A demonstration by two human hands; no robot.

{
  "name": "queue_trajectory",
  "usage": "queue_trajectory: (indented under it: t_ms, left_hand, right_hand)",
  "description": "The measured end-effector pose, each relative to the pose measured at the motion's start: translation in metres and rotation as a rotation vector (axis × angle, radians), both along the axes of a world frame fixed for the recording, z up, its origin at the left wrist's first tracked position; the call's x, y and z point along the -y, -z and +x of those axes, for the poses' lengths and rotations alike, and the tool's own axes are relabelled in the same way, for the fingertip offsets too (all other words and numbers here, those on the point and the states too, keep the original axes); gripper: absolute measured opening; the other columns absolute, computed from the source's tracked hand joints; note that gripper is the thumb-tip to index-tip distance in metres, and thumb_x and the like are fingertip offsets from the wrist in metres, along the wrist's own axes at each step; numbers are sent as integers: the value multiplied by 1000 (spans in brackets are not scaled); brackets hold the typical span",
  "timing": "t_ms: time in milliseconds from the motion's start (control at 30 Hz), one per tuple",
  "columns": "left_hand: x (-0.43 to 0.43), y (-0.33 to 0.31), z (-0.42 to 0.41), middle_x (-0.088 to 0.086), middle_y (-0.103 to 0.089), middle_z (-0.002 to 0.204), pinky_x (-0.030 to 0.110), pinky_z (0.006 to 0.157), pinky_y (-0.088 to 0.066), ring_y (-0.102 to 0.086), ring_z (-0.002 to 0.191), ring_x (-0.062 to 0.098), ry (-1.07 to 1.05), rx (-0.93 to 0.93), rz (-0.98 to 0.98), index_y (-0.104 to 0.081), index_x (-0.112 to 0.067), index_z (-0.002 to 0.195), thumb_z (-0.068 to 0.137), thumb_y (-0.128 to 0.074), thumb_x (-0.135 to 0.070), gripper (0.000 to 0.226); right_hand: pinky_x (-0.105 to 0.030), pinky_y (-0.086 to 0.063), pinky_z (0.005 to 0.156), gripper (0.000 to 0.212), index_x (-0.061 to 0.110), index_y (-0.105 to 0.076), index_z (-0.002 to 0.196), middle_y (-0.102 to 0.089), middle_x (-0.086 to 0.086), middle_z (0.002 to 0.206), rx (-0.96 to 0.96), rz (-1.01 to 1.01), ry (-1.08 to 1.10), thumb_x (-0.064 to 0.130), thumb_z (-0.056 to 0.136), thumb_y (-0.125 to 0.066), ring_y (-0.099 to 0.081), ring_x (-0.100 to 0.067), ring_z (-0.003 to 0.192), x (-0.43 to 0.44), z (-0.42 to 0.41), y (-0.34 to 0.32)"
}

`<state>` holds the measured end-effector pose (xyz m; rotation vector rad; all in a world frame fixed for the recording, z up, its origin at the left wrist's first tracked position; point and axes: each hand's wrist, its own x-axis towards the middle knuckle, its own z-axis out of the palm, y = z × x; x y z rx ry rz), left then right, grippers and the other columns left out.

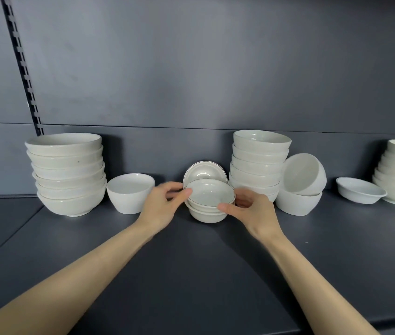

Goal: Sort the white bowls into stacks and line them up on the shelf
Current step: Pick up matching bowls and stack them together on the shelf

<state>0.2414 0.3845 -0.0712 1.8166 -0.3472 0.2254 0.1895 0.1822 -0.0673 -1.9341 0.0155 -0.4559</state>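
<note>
Head view: a small rimmed stack [208,204] at mid-shelf [191,262] is pinched between left hand [165,201] and right hand [252,209]. Stacking appears under way; next, the tilted bowl [200,170] behind probably needs adding.

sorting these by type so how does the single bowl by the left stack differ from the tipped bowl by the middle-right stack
The single bowl stands upright on the shelf; the tipped bowl lies on its side, mouth facing left toward the camera. The single bowl rests alone on the shelf surface; the tipped bowl sits on top of another white bowl and appears to lean against the middle-right stack. Both are plain white, deep and look similar in size.
</note>
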Motion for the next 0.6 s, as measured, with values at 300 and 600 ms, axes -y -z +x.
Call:
queue_trajectory:
  t_ms: [300, 600]
  left_hand:
    - [15, -38, 54, 5, -65, 119, 22, 93, -42, -62, 102, 16, -83, 67, 89, -62, -9, 123, 81, -75, -23, 46]
    - [27, -37, 84, 6, -74, 100, 19, 86, -43, -65, 93, 14, -54, 83, 206, -75, -5, 99, 81, -75, -15, 21]
  right_hand:
    - [-9, -48, 77, 36, 17, -70, 103, -72, 10, 96, -6, 45, -2, 23, 70, -84, -65, -3, 93, 1, -2, 0]
    - [-11, -51, 78, 39, 19, -70, 103, -73, 9, 94, -12, 65, 11, 23, 68, -86, -67, -6, 91, 2, 3, 1]
